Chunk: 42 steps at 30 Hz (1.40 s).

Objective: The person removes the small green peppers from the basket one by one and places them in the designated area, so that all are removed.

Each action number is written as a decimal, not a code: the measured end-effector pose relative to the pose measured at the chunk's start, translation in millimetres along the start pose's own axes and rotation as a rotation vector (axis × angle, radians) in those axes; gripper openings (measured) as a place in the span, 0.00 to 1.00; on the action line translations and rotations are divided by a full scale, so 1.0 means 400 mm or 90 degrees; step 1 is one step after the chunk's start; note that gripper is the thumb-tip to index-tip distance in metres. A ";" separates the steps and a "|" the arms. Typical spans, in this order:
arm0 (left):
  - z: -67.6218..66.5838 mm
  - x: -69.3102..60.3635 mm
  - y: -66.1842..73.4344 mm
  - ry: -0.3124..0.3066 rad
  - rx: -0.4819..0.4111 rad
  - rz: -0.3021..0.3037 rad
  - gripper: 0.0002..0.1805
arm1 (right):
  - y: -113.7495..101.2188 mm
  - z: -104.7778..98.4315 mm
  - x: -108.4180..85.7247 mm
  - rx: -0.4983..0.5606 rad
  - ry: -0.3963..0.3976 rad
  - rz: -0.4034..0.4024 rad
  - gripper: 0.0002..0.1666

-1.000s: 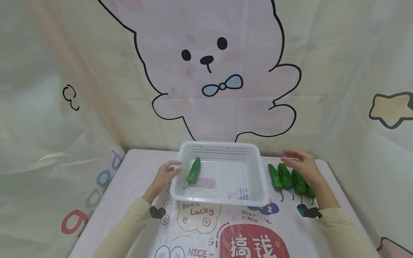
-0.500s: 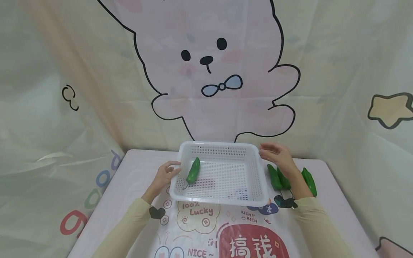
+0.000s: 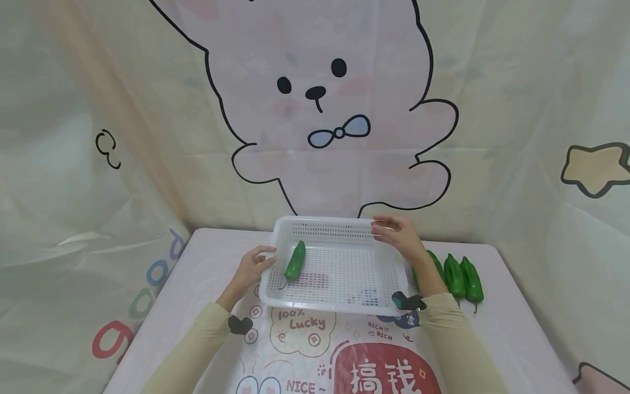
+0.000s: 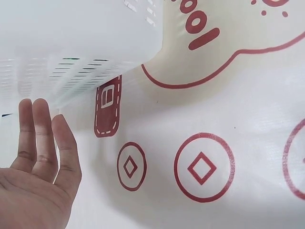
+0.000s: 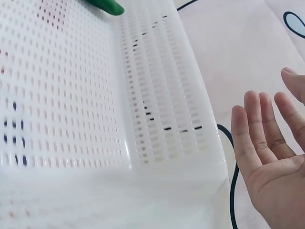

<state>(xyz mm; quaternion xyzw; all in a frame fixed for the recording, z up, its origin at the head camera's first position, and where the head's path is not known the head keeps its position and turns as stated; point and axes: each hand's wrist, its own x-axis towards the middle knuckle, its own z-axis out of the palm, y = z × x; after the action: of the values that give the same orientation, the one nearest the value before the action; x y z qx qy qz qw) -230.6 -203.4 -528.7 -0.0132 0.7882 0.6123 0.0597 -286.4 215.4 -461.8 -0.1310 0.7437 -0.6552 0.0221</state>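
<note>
A white perforated plastic basket (image 3: 339, 295) sits on the table, with one green pepper (image 3: 296, 261) lying at its left side. My left hand (image 3: 250, 273) is at the basket's left edge; in the left wrist view its fingers extend up to the outer wall and seem to touch it. Over the basket's back right corner hovers my right hand (image 3: 400, 236). The right wrist view shows that hand's palm with fingers spread loosely and nothing in them. To the basket's right lie several more green peppers (image 3: 455, 276), some partly hidden behind my right forearm.
The table (image 3: 497, 317) has a printed white cover with red and blue drawings. A cartoon-printed cloth (image 3: 325, 175) hangs right behind the table, and pale sheets stand on the left and right sides.
My right hand has moved left, from above the loose peppers to over the basket's back right corner, carrying nothing. The left hand, the basket and its pepper have stayed put.
</note>
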 end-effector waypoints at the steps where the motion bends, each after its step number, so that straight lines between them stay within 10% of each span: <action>1: 0.000 0.000 -0.001 0.001 0.002 -0.001 0.22 | 0.002 0.008 0.004 0.002 0.000 0.007 0.28; 42: 0.003 -0.005 0.004 -0.009 -0.015 -0.003 0.22 | 0.084 0.286 0.068 0.078 -0.041 0.122 0.30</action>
<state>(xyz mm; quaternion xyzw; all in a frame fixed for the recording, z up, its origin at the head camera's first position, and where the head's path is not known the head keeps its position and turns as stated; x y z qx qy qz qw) -228.6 -201.9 -527.4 -0.0115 0.7805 0.6215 0.0664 -294.7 102.0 -506.9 -0.0787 0.7103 -0.6896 0.1168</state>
